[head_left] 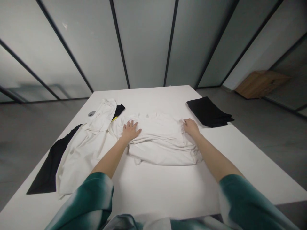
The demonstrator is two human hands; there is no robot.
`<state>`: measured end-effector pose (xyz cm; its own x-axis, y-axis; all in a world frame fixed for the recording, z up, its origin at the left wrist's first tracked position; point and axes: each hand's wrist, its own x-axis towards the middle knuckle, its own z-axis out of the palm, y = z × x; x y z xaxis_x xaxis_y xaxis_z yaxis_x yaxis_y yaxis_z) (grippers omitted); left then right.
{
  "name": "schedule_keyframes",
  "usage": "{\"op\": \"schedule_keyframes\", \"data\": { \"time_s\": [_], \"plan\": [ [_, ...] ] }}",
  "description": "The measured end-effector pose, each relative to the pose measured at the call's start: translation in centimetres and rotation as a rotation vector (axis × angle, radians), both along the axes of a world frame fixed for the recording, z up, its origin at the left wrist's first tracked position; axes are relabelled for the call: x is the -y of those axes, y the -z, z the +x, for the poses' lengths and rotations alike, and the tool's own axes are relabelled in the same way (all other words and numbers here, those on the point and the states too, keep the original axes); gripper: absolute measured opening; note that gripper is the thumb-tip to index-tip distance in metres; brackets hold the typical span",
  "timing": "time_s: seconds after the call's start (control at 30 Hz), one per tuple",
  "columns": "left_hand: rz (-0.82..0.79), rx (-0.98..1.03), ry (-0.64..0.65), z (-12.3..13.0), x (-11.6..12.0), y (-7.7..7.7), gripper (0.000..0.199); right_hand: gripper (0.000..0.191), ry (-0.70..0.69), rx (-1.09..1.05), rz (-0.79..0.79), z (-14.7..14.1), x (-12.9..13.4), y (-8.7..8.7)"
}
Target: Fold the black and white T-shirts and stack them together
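Flat on the cloth, the left hand (130, 131) is laid palm down, its fingers fanned out and nothing gripped. Over at the far side, the right hand (191, 127) is set against the garment's edge, fingers curled inward; whether the fabric is pinched there cannot be told.

And between them, the white T-shirt (160, 127) is spread: pressed under the left fingers, met at its side by the right fingertips. Its neckline, marked by a small label (147, 116), is held away from the body, just beyond the fingers, while creases are gathered across the middle and the lower part is stretched out nearer than both hands.

Left of the left fingers, a long white garment (83, 150) is draped, with a black garment (54, 163) partly covered by it. Just beyond those same fingers, a dark cloth (119, 109) with a yellow strip (115, 118) is tucked beside the white fabric; farther left, a grey disc (91, 113) is seen on the white table (163, 188).

To the right of the right fingers, near but apart, folded black cloth (207, 111) is stacked. Well beyond all the fingers, frosted panels (147, 44) are lined up.
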<state>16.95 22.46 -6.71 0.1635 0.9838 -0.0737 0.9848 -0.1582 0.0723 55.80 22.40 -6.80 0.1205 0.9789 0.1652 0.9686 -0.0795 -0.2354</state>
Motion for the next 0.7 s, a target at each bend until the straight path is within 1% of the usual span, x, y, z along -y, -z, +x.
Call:
{"op": "schedule_keyframes", "data": {
  "time_s": [0.07,0.13,0.2,0.3,0.37,0.47,0.53,0.57,0.63,0.7],
  "plan": [
    [0.001,0.005,-0.003,-0.2,-0.8,0.1,0.072,0.029,0.119,-0.198,0.059,1.5,-1.4,0.0],
    [0.014,0.004,-0.002,-0.3,-1.2,0.2,0.073,0.025,0.229,-0.413,0.083,2.8,-2.5,-0.4],
    [0.027,0.0,0.001,-0.3,-1.4,0.3,0.072,0.023,0.269,-0.55,0.072,3.6,-3.4,-1.1],
    [0.05,0.0,0.009,-0.1,-1.3,0.4,0.072,0.023,0.264,-0.609,0.048,4.2,-4.2,-2.2],
    [0.063,0.005,0.015,-0.1,-1.2,0.3,0.072,0.023,0.281,-0.607,0.053,4.1,-4.6,-3.2],
    [0.064,0.013,0.013,0.0,-1.1,0.3,0.071,0.027,0.281,-0.532,0.149,3.0,-5.0,-4.7],
    [0.06,0.013,0.007,0.0,-1.1,0.2,0.071,0.028,0.222,-0.528,0.207,1.4,-5.0,-5.8],
    [0.061,0.011,0.005,0.0,-1.0,0.2,0.071,0.028,0.165,-0.583,0.202,0.4,-5.0,-6.4],
    [0.07,0.008,0.004,0.0,-1.0,0.2,0.07,0.025,-0.012,-0.806,0.129,-1.6,-4.8,-7.5],
    [0.072,0.011,0.004,0.0,-0.9,0.1,0.07,0.03,-0.196,-1.061,0.075,-3.2,-4.7,-8.6]
  ]
}}
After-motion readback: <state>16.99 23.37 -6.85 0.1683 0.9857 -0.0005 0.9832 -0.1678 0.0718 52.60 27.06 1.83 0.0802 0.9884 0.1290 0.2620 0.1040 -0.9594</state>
